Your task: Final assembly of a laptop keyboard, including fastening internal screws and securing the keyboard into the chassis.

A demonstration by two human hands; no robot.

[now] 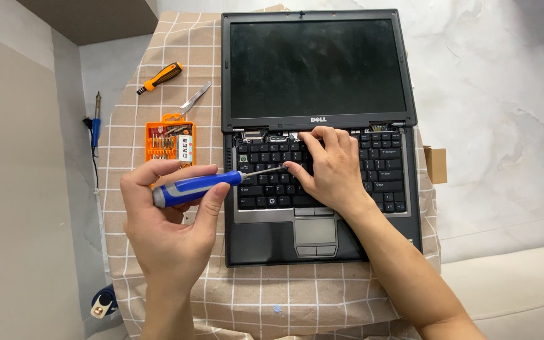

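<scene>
My left hand (171,220) grips the blue handle of a screwdriver (199,187), fingers curled closed around it, its thin metal shaft pointing right. My right hand (328,167) rests on the laptop keyboard (382,170), thumb and forefinger pinched on the shaft's tip. The open black laptop (316,69) lies on a beige checked cloth (272,296), its screen dark. Left of it on the cloth sit an orange bit set case (170,141), metal tweezers (195,97) and an orange-handled screwdriver (160,77).
</scene>
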